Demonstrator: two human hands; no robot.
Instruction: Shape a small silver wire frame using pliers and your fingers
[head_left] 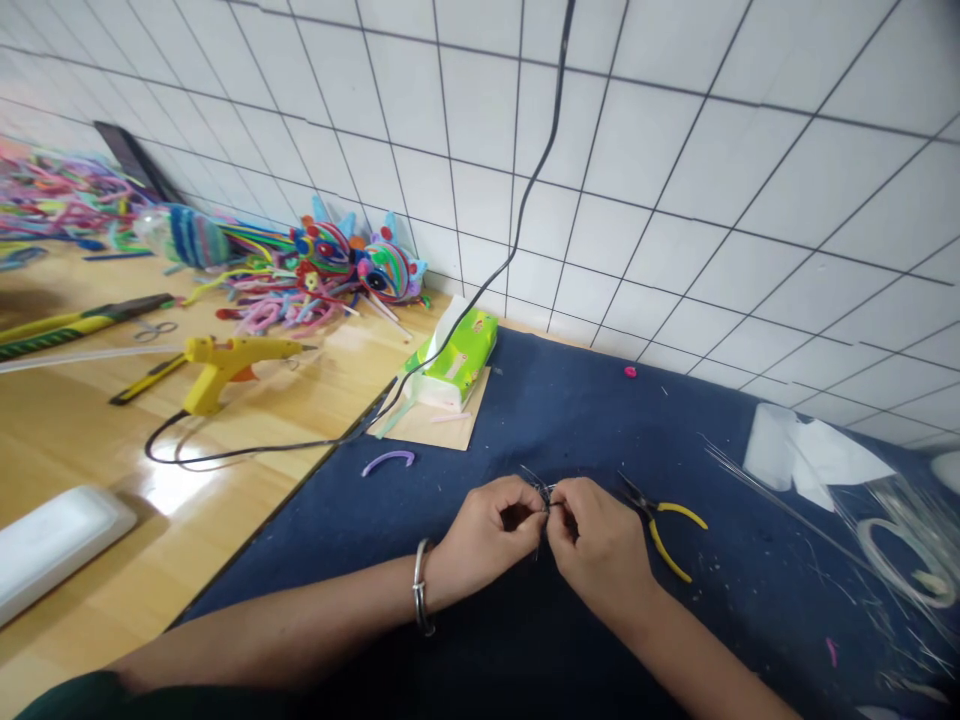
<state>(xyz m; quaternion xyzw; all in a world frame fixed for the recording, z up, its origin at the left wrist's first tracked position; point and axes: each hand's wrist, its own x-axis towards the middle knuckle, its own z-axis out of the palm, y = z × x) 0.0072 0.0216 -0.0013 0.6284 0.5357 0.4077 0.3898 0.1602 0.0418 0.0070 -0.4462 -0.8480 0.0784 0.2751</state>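
Head view, both hands low centre on dark blue cloth (525, 420) over wooden surface (90, 440). Left hand (487, 535) and right hand (596, 545) fingertip to fingertip, both closed in a pinch on a small dark wire piece (544, 493) held between them, just above the cloth. Wire piece tiny, shape hard to make out; long axis roughly left-right with a short end poking up-left past the left fingertips. Equally near to both hands, sits right at the meeting point. Metal bangle (422, 588) on left wrist. Yellow-handled pliers (664, 525) flat on cloth just right of right hand, nose pointing far-left toward the hands, handles trailing near-right; right hand clearly the nearer one. Purple curved strip (388, 460) on cloth, left and slightly far of left hand, apart. Green tissue pack (457, 360) far-left on a card. Yellow glue gun (225, 365) further left on the wood, black cable (525, 190) running up the tiled wall. Colourful quilled figures (352, 262) and pile of strips far left. Clear plastic bits (892, 520) right side.
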